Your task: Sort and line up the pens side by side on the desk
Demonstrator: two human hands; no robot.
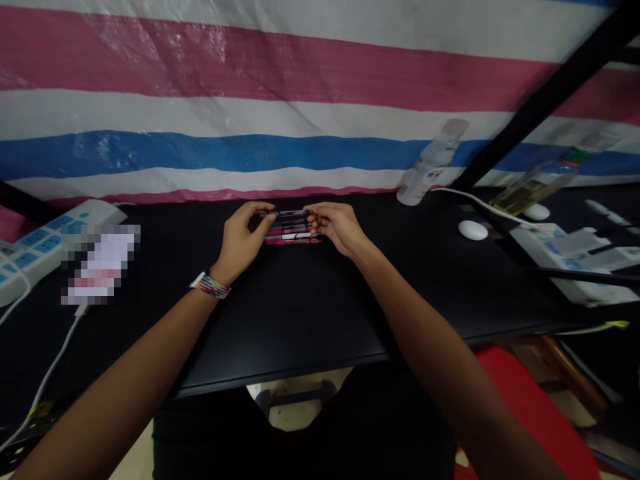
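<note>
Several pens [293,237] lie side by side in a row on the black desk [300,313], some dark and some pink or red, all running left to right. The farthest one is a dark pen [293,214] with a clear-looking barrel. My left hand [245,237] pinches that pen's left end between thumb and fingers; a woven bracelet is on the wrist. At its right end, my right hand [337,225] has its fingertips closed on the same pen, with the other fingers curled beside the ends of the nearer pens.
A white power strip [55,247] and a blurred-out phone [103,263] on a cable lie at left. Right of my hands stand a clear bottle [433,163], a white earbud-like case [473,231], a bottle of yellowish liquid [543,180] and another power strip [565,267]. Striped sheeting hangs behind.
</note>
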